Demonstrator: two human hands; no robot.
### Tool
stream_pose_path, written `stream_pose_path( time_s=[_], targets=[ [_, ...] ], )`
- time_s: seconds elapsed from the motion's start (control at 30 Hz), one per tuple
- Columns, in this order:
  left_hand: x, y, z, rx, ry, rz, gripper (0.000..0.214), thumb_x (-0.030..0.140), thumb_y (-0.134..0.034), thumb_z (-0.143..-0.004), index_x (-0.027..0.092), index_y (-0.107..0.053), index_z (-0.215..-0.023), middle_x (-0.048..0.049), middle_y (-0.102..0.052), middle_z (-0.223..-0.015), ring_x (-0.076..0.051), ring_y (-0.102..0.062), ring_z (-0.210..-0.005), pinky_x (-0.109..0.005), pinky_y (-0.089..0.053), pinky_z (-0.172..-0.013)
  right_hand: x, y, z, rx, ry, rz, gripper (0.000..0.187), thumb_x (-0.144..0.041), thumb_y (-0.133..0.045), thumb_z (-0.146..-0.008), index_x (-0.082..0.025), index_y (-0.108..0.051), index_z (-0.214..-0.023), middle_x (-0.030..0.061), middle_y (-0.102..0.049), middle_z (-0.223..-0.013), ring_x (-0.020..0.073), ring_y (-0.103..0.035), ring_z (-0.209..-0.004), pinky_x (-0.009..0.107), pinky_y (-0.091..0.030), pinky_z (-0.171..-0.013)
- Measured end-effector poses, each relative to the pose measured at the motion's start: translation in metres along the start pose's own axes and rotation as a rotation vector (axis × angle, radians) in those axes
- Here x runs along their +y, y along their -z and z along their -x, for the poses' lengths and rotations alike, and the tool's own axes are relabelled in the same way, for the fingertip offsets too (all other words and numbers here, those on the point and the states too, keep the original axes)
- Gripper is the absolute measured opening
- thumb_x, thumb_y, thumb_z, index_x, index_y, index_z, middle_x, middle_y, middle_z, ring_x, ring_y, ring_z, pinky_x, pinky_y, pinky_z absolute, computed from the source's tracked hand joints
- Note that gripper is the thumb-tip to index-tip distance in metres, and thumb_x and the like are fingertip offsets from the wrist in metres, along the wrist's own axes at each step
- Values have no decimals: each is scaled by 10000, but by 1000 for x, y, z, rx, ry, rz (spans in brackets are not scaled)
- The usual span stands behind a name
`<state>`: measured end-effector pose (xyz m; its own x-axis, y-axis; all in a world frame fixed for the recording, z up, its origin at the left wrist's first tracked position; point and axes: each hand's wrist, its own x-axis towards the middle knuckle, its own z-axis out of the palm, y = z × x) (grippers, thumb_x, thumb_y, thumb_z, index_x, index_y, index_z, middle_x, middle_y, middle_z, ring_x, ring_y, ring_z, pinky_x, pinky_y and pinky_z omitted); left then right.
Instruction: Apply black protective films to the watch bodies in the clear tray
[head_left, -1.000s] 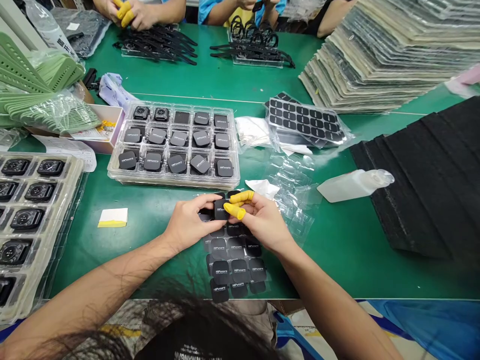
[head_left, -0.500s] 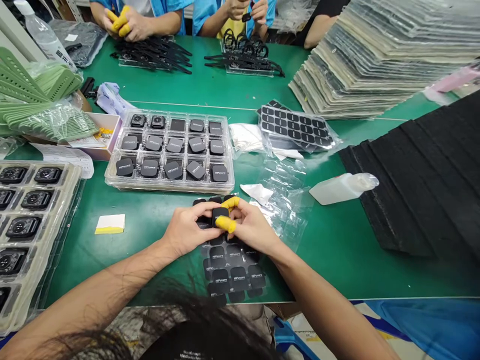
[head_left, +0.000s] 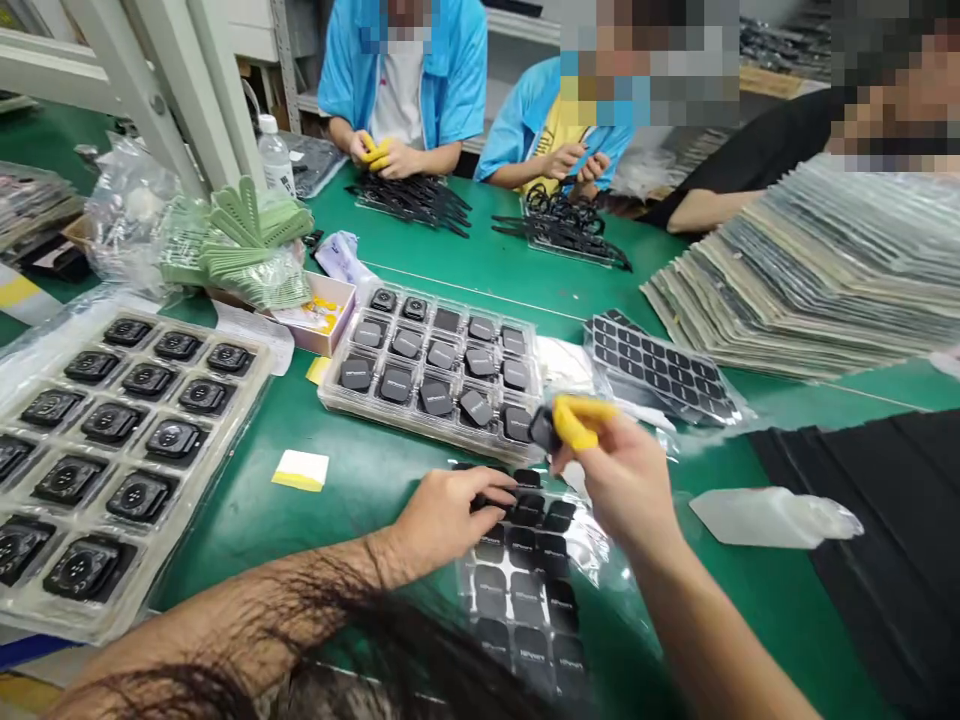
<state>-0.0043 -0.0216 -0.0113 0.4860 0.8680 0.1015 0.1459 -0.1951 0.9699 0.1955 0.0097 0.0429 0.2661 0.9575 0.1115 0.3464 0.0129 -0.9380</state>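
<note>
My right hand (head_left: 607, 465), with yellow finger cots on thumb and forefinger, pinches a dark square smartwatch (head_left: 543, 428) at the front right corner of a clear plastic tray (head_left: 420, 442). Most pockets in that tray hold smartwatches with dark square printed films; two at the back left show bare watch backs. Over the top of a sheet of black printed square stickers (head_left: 531, 600) lies my left hand (head_left: 450, 510). Its fingers are apart and loosely bent, with nothing seen in them. Part of the sheet's upper end is hidden by the hand.
At left stands another tray (head_left: 217, 490) of smartwatches. Beyond are green straps (head_left: 255, 265) and a small box (head_left: 341, 330). On the right lie more sticker sheets (head_left: 660, 365), a white bottle (head_left: 776, 518), black foam (head_left: 900, 540) and stacked trays (head_left: 810, 270). People handle black straps opposite.
Both hands were together on the smartwatch over the sticker sheet. My left hand has let go, and my right hand has carried the watch to the tray's corner. The camera view has shifted.
</note>
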Motion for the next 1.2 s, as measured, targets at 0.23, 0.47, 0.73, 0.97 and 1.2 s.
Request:
stream_pose_path(
  time_s=[0.23,0.47,0.73,0.97,1.2],
  targets=[
    [-17,-9,1,-56,-210,-169,475,-11,-594,-873,185,-792,-1258,-98,-881,-1092,-301,-859,-1046,-443,-705,-995,-50,-94,-155,-173,217,829,266,-366,-722,-983,-196,-845,-1147,110,-783,-1011,258,-724,-895,386,-558,-849],
    [-15,-8,1,-42,-73,-98,484,61,-673,-852,227,-759,-1298,-123,-870,-1144,-332,-853,-1067,-475,-701,-1024,-65,-147,-158,-260,257,1079,405,-289,-722,-987,-165,-783,-1367,175,-770,-1269,315,-737,-1125,390,-579,-955],
    [-2,-1,0,-17,-22,-32,432,74,-683,-811,224,-788,-1202,-107,-876,-1118,-328,-866,-968,-468,-715,-986,-78,-159,-167,-383,260,1240,416,-311,-688,-1007,-132,-763,-1374,230,-709,-1322,323,-733,-1132,392,-599,-941],
    [8,4,1,-11,32,-58,395,91,-654,-844,206,-798,-1194,-76,-879,-1118,-264,-864,-833,-397,-728,-884,-89,-147,-175,-604,529,1218,336,-349,-610,-1068,-136,-770,-1273,218,-658,-1402,333,-714,-1182,409,-566,-1002],
    [8,5,-1,-3,73,-69,390,94,-660,-838,233,-795,-1176,-47,-885,-1086,-276,-865,-948,-415,-718,-920,-84,-145,-177,-592,596,1133,357,-175,-422,-1108,-83,-678,-1339,245,-671,-1359,320,-719,-1116,412,-538,-957]
  ],
)
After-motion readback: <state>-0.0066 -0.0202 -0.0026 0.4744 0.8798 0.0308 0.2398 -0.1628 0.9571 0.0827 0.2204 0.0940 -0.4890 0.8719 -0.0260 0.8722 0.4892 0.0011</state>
